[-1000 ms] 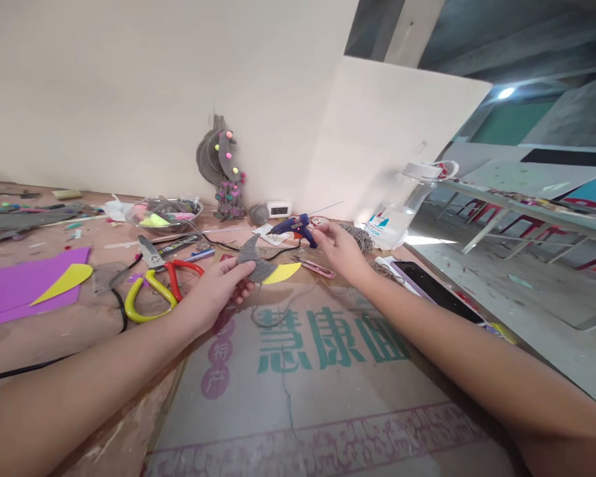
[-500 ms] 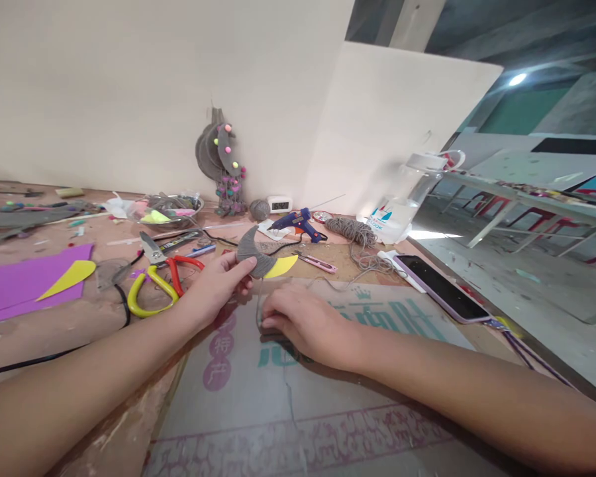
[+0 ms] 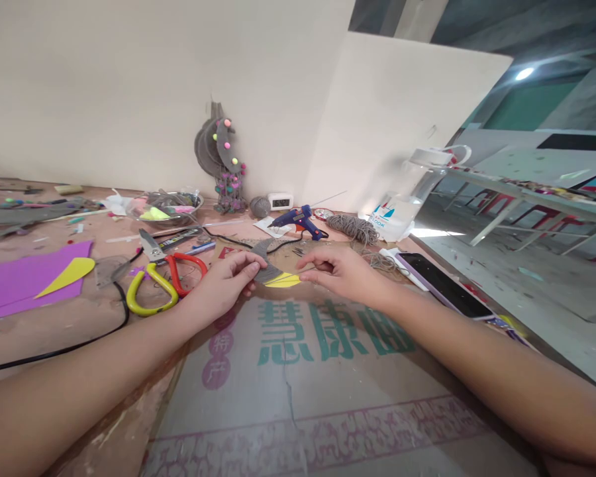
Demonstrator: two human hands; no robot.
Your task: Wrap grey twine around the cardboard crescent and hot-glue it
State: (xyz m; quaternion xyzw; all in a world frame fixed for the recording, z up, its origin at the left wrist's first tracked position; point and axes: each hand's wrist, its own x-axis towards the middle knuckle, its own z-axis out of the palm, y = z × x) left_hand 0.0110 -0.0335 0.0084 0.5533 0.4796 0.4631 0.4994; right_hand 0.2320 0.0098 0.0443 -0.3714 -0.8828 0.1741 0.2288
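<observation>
My left hand (image 3: 228, 281) pinches a crescent (image 3: 269, 270), its curved body wound with grey yarn and its right tip bare yellow (image 3: 287, 282). Just to the right, my right hand (image 3: 345, 273) has thumb and forefinger closed on a thin strand of grey yarn, which runs across the yellow tip. Both hands are over the far part of a printed cardboard sheet (image 3: 258, 404). A loose grey yarn bundle (image 3: 351, 228) lies beyond my right hand.
Scissors (image 3: 151, 291) with yellow and red handles lie left of my left hand. Behind are a blue glue gun (image 3: 298, 218), a yarn ball (image 3: 261, 207) and a small clock (image 3: 281, 201). A phone (image 3: 442, 285) and a water bottle (image 3: 407, 189) stand at the right; purple sheets (image 3: 24, 281) lie left.
My right hand has moved up and right from below the crescent, drawing the strand across its yellow tip. The crescent has tipped lower in my left hand, which keeps its hold.
</observation>
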